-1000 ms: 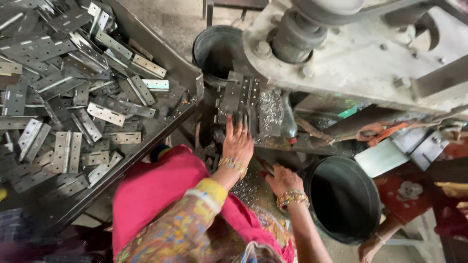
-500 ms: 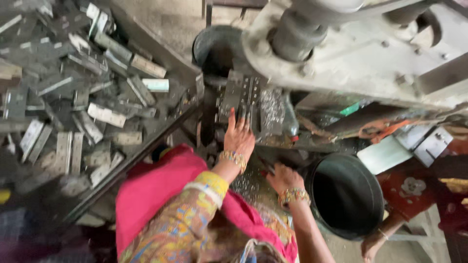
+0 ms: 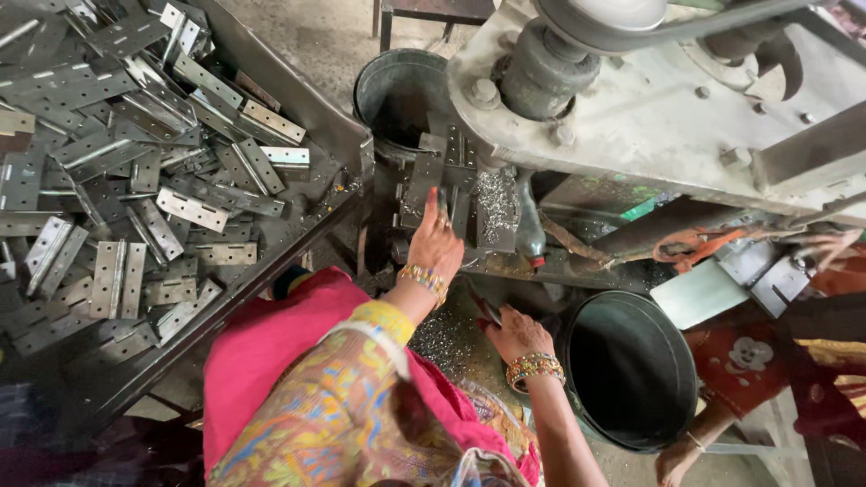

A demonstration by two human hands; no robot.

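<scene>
**Hands at the press, one raised to the metal plates, one low over the shavings**

Left hand (image 3: 437, 242) is lifted with its fingers stretched up against the dark metal plates (image 3: 424, 185) fixed under the front of the grey machine (image 3: 649, 108); the fingertips touch the plates, and whether they pinch a piece there cannot be told. A beaded bracelet sits on that wrist. Right hand (image 3: 516, 332) is lower and closer to the body, palm down, fingers loosely curled over a patch of glittering metal shavings (image 3: 442, 338); it seems to grip nothing, though the fingertips are partly hidden. Bangles ring this wrist too.

More shavings lie heaped on the machine's ledge just right of the plates. A large tray (image 3: 298, 99) to the left is heaped with flat steel hinges (image 3: 113, 275), some folded, some open, all with punched holes. One dark bucket (image 3: 397, 90) stands behind the plates, near the tray's corner, and a second black bucket (image 3: 631, 370) stands just right of the right hand. A pink and patterned sleeve covers the left arm.
</scene>
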